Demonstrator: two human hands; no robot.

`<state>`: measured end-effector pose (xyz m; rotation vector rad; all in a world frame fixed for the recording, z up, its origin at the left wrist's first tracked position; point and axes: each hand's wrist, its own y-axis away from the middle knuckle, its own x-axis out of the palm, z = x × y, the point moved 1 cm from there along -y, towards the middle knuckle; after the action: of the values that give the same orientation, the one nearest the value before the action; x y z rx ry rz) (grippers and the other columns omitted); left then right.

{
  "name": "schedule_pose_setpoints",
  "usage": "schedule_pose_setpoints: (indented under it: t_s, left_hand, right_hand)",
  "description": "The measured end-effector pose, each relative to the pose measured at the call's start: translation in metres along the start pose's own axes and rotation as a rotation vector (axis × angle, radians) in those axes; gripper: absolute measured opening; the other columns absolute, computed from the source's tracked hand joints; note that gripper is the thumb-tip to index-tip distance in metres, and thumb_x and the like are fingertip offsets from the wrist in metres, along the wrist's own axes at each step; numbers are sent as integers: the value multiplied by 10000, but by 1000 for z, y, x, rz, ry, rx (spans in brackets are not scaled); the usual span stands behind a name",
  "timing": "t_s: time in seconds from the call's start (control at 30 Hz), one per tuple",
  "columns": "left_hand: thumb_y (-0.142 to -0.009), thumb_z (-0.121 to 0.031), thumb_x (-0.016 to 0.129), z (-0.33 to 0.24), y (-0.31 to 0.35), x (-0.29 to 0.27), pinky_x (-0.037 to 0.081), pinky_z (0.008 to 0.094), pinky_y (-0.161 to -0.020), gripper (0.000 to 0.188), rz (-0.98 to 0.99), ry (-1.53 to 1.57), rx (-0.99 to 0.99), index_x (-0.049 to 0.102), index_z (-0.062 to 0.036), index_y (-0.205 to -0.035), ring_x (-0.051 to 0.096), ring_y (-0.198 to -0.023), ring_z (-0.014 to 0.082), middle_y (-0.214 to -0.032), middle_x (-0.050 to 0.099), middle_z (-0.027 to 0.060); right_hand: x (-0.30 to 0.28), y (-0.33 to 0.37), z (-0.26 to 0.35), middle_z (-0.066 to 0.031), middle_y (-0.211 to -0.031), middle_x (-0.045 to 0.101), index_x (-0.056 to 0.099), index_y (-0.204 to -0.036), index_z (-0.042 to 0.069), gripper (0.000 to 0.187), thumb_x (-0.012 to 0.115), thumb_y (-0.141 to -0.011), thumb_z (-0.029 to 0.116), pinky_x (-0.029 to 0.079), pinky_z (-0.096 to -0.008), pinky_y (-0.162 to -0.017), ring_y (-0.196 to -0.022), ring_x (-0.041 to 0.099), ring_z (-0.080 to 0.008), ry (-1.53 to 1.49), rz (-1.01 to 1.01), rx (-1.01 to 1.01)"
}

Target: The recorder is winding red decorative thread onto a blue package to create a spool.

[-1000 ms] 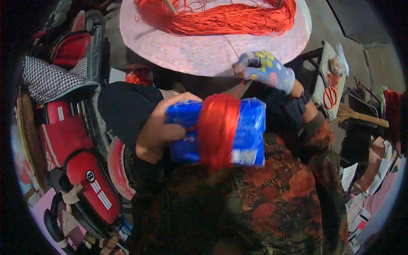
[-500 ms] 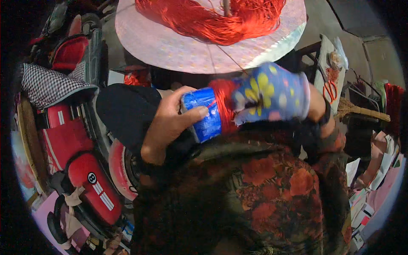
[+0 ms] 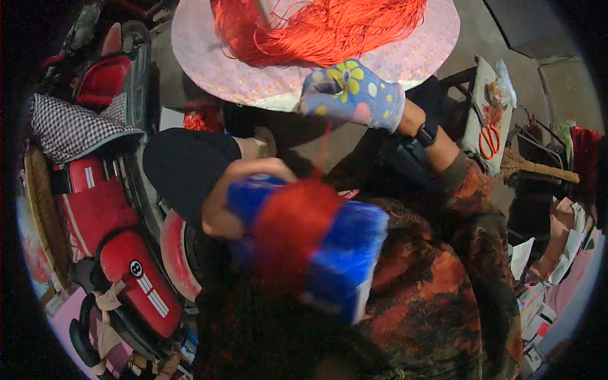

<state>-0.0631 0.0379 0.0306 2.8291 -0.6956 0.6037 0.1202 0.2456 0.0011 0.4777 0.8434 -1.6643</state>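
Note:
Blurred by motion, a blue block-shaped winder (image 3: 354, 244) has a thick band of red thread (image 3: 294, 228) wound round its middle. My bare left hand (image 3: 244, 196) is closed round its left end, and some of the fingers are hidden. My right hand (image 3: 354, 98), in a blue flowered glove, is closed at the near edge of a round pink disc (image 3: 209, 69). A taut strand of thread runs from the winder up to this glove. On the disc lies a loose skein of bright red thread (image 3: 329, 38), with a rod standing in it.
A red ride-on vehicle (image 3: 136, 272) stands along my left, with a checked cloth (image 3: 82, 126) above it. Orange-handled scissors (image 3: 489, 140) lie on a narrow bench (image 3: 484, 76) at right, near a straw broom (image 3: 538, 166). Papers (image 3: 563, 240) are piled at lower right.
My right hand has moved up and left, away from the winder to the disc's edge. The winder has swung lower and tilted in my left hand. The skein has shifted slightly.

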Motion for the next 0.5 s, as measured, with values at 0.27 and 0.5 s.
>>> schedule_pose_setpoints:
  t_s: [0.27, 0.5]
  left_hand:
    - [-982, -234, 497, -25, 47, -13, 509, 320, -617, 210, -387, 766, 818, 527, -43, -1062, 509, -781, 199, -884, 548, 62]
    - [-764, -358, 735, -21, 12, 9, 485, 319, -876, 617, -1132, -330, 29, 546, -67, -1274, 603, -971, 188, -1102, 602, 58]
  right_hand:
    - [18, 57, 28, -62, -742, 664, 640, -911, 35, 280, 530, -996, 278, 493, -303, -658, -682, 636, -162, -670, 163, 410]
    - [-50, 44, 89, -58, -819, 665, 657, -928, 92, 117, 661, -894, 204, 504, -352, -638, -736, 662, -256, -180, 162, -171]
